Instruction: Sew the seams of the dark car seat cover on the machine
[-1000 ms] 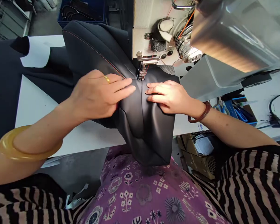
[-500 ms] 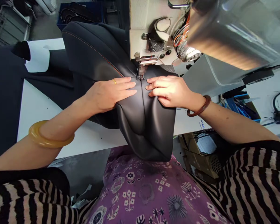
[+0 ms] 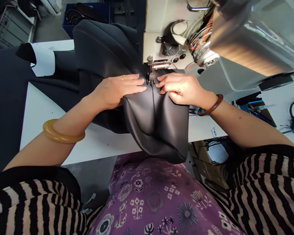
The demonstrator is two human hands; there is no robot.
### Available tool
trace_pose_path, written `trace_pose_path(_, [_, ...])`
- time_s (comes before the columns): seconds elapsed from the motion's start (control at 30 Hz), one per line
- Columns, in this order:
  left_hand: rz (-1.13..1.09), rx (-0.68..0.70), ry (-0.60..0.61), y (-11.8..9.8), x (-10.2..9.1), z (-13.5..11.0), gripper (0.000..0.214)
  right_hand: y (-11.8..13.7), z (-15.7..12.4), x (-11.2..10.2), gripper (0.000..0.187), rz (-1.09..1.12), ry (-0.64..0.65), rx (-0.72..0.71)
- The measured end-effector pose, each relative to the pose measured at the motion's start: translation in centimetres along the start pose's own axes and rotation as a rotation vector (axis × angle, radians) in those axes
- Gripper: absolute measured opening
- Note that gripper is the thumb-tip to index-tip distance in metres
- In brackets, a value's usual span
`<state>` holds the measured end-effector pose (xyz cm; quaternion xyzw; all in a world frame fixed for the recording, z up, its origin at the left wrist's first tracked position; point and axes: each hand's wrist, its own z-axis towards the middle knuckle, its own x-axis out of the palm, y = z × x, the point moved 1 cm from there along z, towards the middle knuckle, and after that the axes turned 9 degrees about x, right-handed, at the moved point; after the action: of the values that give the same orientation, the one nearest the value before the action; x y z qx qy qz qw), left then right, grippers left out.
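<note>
A black leather-like cover [image 3: 142, 114] with a seam down its middle runs under the presser foot [image 3: 151, 78] of a sewing machine [image 3: 158, 42]. My left hand [image 3: 120, 91] lies flat on the cover left of the seam, fingers stretched out and close to the foot. To the right of the seam, my right hand [image 3: 178, 87] rests on the cover with fingers slightly bent and apart. The needle tip is not clear behind the foot. Orange stitching curves across the cover's far left part, and its near end hangs in folds over the table edge.
Dark fabric [image 3: 7, 98] spreads over the white table [image 3: 41, 117] at left, near a white piece [image 3: 44, 60]. A blue crate [image 3: 68, 29] stands behind. At right are a clear plastic cover [image 3: 259, 36], cardboard boxes [image 3: 210, 166] and a black cable [image 3: 292, 114].
The cover has slid a little away from me under the foot, and both hands have moved forward with it. My right fingers are more bent. The whole view has shifted slightly.
</note>
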<state>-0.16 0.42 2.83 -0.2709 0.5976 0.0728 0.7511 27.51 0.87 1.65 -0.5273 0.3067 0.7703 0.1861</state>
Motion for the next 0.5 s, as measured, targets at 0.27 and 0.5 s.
trace_pose_path(0.27, [0.083, 0.115, 0.031, -2.3, -1.6, 1.2, 0.047, 0.7, 0.3, -0.6, 0.042, 0.033, 0.024, 0.0])
trace_pose_path(0.5, [0.306, 0.25, 0.187, -3.8, -0.3, -0.6, 0.05, 2.3, -1.9, -0.2, 0.037, -0.075, 0.11, -0.065])
